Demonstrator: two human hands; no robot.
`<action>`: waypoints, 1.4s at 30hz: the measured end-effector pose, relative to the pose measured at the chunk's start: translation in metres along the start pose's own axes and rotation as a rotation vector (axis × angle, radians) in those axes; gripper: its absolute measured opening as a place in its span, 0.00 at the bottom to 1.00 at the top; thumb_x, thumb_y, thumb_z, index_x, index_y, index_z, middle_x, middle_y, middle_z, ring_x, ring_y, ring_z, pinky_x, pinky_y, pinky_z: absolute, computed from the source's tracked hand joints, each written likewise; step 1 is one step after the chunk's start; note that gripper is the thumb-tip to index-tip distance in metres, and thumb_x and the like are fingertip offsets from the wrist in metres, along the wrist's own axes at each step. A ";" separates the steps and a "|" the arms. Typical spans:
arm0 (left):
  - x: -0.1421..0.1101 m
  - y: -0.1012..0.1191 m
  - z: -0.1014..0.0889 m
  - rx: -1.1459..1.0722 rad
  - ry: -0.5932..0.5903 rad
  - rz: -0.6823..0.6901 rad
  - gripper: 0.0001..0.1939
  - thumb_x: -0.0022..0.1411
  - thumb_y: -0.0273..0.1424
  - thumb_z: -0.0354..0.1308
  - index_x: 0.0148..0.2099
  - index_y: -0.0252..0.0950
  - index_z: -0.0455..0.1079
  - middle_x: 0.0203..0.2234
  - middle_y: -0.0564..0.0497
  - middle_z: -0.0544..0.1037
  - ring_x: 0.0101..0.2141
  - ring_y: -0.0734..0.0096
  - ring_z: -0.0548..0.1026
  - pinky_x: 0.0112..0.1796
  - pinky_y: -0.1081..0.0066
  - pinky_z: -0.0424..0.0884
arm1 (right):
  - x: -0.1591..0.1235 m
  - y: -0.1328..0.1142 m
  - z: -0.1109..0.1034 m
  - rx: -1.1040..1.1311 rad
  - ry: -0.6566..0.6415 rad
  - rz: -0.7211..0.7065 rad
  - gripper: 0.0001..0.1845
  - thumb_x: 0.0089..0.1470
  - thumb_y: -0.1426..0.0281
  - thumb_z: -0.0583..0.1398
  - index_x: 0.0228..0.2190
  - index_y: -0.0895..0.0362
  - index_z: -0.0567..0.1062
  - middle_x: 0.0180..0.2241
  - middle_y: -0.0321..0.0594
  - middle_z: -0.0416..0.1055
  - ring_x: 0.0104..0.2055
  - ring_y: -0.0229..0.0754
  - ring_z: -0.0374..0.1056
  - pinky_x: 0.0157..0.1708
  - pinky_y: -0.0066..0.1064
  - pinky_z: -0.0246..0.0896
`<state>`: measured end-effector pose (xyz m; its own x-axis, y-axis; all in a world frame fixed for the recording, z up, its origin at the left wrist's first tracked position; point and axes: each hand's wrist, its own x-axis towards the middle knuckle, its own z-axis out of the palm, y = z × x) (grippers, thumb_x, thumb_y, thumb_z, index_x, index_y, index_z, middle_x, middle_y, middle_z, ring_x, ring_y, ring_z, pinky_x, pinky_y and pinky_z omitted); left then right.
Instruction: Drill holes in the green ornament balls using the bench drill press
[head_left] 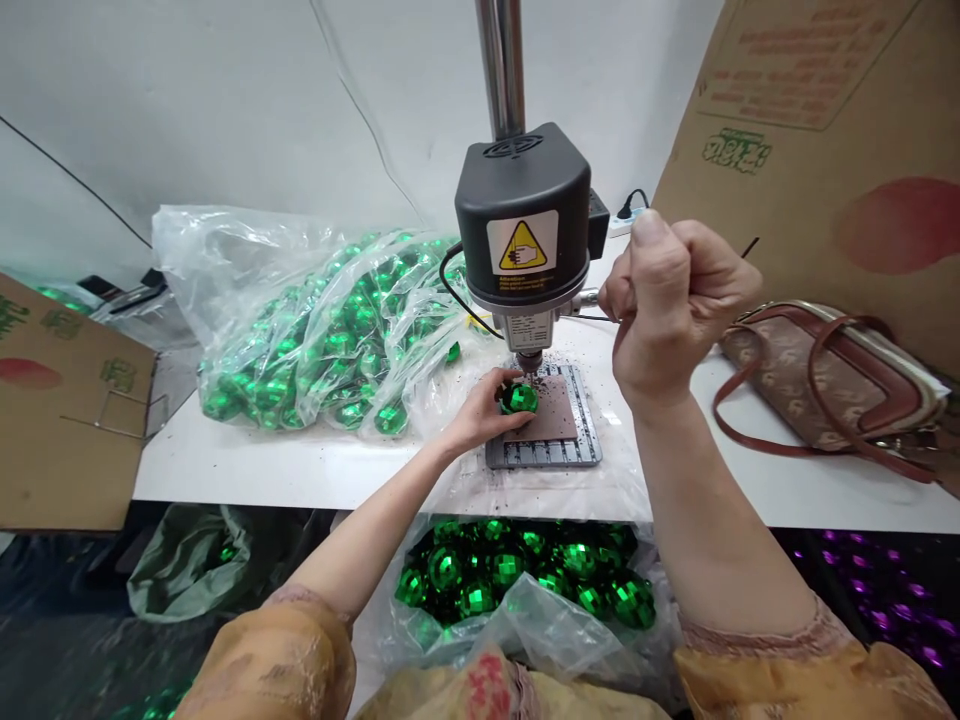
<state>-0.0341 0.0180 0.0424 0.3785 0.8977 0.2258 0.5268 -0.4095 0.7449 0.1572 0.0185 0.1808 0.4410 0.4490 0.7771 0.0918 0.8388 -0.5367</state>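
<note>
A shiny green faceted ball (519, 398) is held between the thumb and fingers of my left hand (484, 410). It sits over a brownish pad (555, 410) on the slotted metal base (589, 455) of a small bench drill press (525, 220). The chuck (529, 362) is just above and beside the ball; whether a bit touches it is hidden. My right hand (664, 300) is closed in a fist around the drill press's feed lever (589, 299), whose grip is mostly hidden by the fingers. Dark shavings are scattered over the pad and base.
A large clear bag (300, 330) of green balls lies left on the white table (225, 470). Below the front edge is an open bag of green balls (506, 565). A handbag (832, 380) and cardboard box (825, 150) stand right; another box (60, 420) stands left. Purple balls (892, 590) are lower right.
</note>
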 end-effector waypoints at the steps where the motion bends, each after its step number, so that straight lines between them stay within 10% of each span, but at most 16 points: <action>1: 0.001 0.000 0.000 0.024 0.015 -0.016 0.27 0.53 0.38 0.70 0.53 0.38 0.69 0.42 0.49 0.75 0.40 0.65 0.72 0.40 0.67 0.69 | -0.001 0.001 0.000 -0.005 -0.009 -0.012 0.27 0.61 0.56 0.58 0.17 0.52 0.53 0.15 0.33 0.49 0.17 0.35 0.48 0.19 0.37 0.43; 16: -0.004 -0.001 0.040 -0.236 0.110 -0.084 0.31 0.54 0.40 0.71 0.56 0.37 0.66 0.48 0.45 0.77 0.49 0.55 0.76 0.51 0.56 0.73 | -0.001 0.002 0.000 0.007 -0.009 -0.006 0.28 0.61 0.59 0.58 0.18 0.52 0.49 0.15 0.32 0.46 0.17 0.34 0.45 0.19 0.37 0.41; 42: -0.006 -0.011 0.044 -0.272 0.114 -0.088 0.33 0.53 0.42 0.72 0.56 0.37 0.66 0.49 0.43 0.76 0.51 0.53 0.74 0.53 0.54 0.70 | -0.027 0.017 -0.006 0.193 0.113 -0.226 0.29 0.55 0.69 0.60 0.17 0.57 0.45 0.14 0.29 0.41 0.15 0.27 0.40 0.15 0.28 0.37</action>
<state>-0.0084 0.0099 0.0052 0.2450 0.9464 0.2106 0.3249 -0.2848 0.9019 0.1523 0.0192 0.1490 0.5261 0.2163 0.8224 0.0322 0.9614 -0.2734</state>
